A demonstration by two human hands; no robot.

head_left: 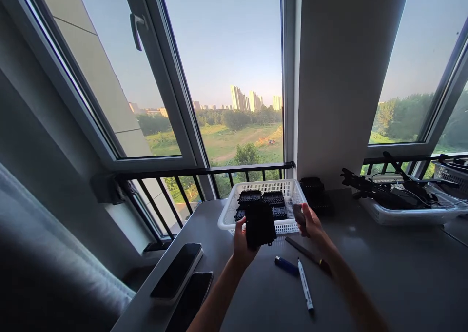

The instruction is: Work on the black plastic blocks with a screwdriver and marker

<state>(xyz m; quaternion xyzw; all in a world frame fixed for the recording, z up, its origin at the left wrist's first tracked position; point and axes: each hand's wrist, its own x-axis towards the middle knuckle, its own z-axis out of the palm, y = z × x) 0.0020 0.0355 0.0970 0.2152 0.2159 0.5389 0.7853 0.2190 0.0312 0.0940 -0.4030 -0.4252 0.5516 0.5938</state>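
Note:
My left hand (243, 248) grips a black rectangular plastic part (260, 224) from its left side and below, holding it upright in front of the basket. In my right hand (311, 224), thumb and fingers close on a small flat greyish piece (299, 214); its kind is unclear. That piece is apart from the black part, to its right. Behind both hands stands a white plastic basket (224, 221) with several similar black parts (274, 199) in it. Below the right hand, a dark flat file-like tool (302, 249) lies on the table, partly behind my right forearm.
A blue pen-like object (286, 264) and a white marker (305, 285) lie near the front. Two phones (177, 271) rest at left. More black parts (313, 190) sit right of the basket, beside a white tray (395, 217) of black pieces and wires. A railing (252, 167) runs behind.

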